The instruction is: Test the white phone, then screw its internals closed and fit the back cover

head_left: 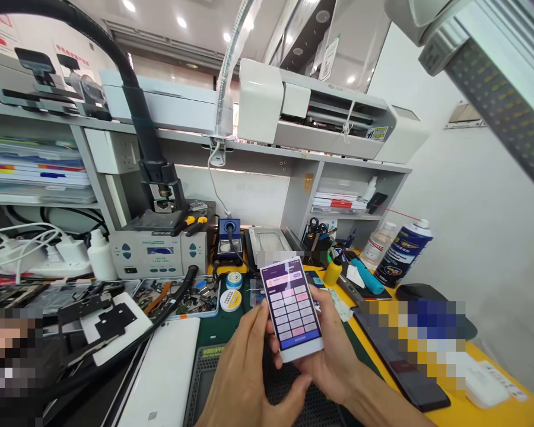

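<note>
A white smartphone [291, 308] is tilted up in front of me, its lit screen showing a grid of pale and pink tiles and a blue bar at the bottom. My right hand [336, 350] is closed around it from behind, with fingertips curling past the left edge. Close against that left edge are the stretched fingers of my left hand [244, 370]; its thumb is spread apart below the phone. Whether those fingertips touch the phone, I cannot tell. Beneath both hands lies a dark perforated mat [213, 356].
Left stand a grey control station [160, 255], a tray of small parts [182, 296] and a white tablet-like panel [164, 367]. A black hose [115, 356] crosses there. Right are a dark flat device [400, 356], a blue spray can [403, 252] and a clear bottle [378, 243].
</note>
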A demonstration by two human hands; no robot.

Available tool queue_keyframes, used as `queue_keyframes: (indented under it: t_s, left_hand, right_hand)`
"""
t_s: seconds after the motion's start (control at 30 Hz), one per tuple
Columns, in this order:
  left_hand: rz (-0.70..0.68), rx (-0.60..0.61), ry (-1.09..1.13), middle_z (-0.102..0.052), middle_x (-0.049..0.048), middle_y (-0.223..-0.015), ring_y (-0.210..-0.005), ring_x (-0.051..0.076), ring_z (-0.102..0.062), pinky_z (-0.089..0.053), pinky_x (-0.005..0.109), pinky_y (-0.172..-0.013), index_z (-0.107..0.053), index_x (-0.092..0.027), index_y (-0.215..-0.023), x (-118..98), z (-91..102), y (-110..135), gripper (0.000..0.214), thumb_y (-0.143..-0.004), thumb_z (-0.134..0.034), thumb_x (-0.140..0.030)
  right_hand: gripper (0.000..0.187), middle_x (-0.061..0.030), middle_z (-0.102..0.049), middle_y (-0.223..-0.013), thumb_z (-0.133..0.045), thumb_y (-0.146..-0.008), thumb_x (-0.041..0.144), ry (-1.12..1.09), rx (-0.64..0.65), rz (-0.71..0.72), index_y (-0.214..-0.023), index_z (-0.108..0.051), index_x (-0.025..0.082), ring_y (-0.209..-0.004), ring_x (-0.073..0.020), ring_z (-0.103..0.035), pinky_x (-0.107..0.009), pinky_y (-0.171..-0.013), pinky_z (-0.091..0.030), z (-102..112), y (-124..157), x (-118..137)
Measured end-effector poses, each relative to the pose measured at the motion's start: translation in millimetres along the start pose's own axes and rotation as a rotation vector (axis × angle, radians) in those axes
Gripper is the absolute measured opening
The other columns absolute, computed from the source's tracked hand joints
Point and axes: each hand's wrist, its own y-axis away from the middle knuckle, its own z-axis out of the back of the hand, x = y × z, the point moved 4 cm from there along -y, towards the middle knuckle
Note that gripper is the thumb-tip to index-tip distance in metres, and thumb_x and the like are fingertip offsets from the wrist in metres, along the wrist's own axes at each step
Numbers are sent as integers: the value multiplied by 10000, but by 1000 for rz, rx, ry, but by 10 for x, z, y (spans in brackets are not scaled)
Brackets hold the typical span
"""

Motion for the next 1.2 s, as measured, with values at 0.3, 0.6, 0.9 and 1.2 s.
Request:
queue_keyframes:
  t_s: [0.3, 0.6, 0.9, 1.2]
  left_hand:
    - [30, -71, 121, -497, 202, -1404, -1291, 300, -534, -520, 438, -1035, -295, -159, -1505, -36, 67, -20, 756, -838, -643, -237]
    - [139, -91, 303, -630, 99, -1320, -1225, 195, -607, -519, 294, -1031, -531, -214, -1377, -8, 192, -106, 440, -938, -540, -190]
    - [235, -120, 390, -693, 85, -1235, -1132, 192, -668, -553, 286, -973, -642, -210, -1296, 29, 211, -129, 358, -956, -530, -223]
    - [320, -178, 412, -755, 49, -1091, -978, 183, -722, -592, 273, -865, -718, -208, -1173, 13, 252, -167, 285, -925, -589, -266]
  right_hand:
    - [634, -147, -750, -798, -367, -976, 554, 5, -13, -12, -1053, -737, 45, -613, -216, -697, -306, -543, -556, 9, -15, -7]
    - [543, -131, -772, -775, -420, -979, 516, -15, -31, 8, -998, -754, 88, -620, -214, -704, -318, -577, -573, 27, -15, -26]
    - [584, -151, -761, -817, -425, -971, 536, -6, -10, -1, -1031, -735, 44, -630, -221, -688, -334, -587, -566, 5, 3, -43]
    - [552, -138, -771, -827, -439, -978, 522, -20, -12, -8, -1048, -733, 60, -640, -226, -702, -339, -588, -565, -19, -11, -56]
